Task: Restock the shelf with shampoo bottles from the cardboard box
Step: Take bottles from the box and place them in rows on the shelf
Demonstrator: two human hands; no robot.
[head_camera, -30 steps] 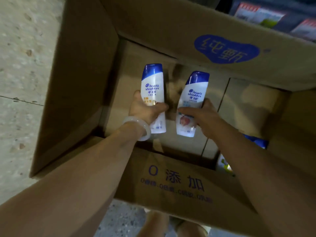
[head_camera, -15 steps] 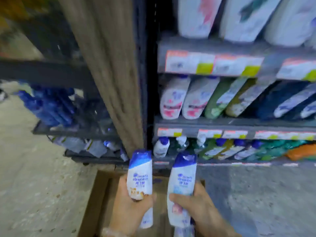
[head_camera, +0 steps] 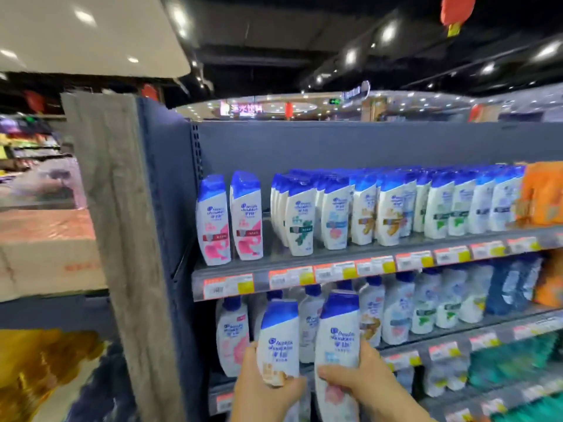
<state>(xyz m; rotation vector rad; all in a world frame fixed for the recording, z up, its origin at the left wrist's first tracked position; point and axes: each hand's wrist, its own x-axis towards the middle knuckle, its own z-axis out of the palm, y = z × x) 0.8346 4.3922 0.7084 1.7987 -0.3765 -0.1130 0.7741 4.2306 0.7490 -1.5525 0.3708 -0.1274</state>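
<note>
White shampoo bottles, one clasped in each hand (head_camera: 268, 388) (head_camera: 362, 380), had risen from the cardboard box to face the stocked shelf (head_camera: 304, 263), ready for placing.

wooden end panel (head_camera: 122, 239) upright at rack's left edge | price tags (head_camera: 335, 274) along rail fronts | orange packs (head_camera: 543, 193) far right | red lantern (head_camera: 457, 9) overhead | ceiling lights (head_camera: 388, 32) lit

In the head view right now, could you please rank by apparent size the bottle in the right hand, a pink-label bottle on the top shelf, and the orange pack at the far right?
1. Bottle in the right hand; nearness inflates it.
2. Pink-label bottle.
3. Orange pack, cut off by the frame edge, so unsure.
</note>
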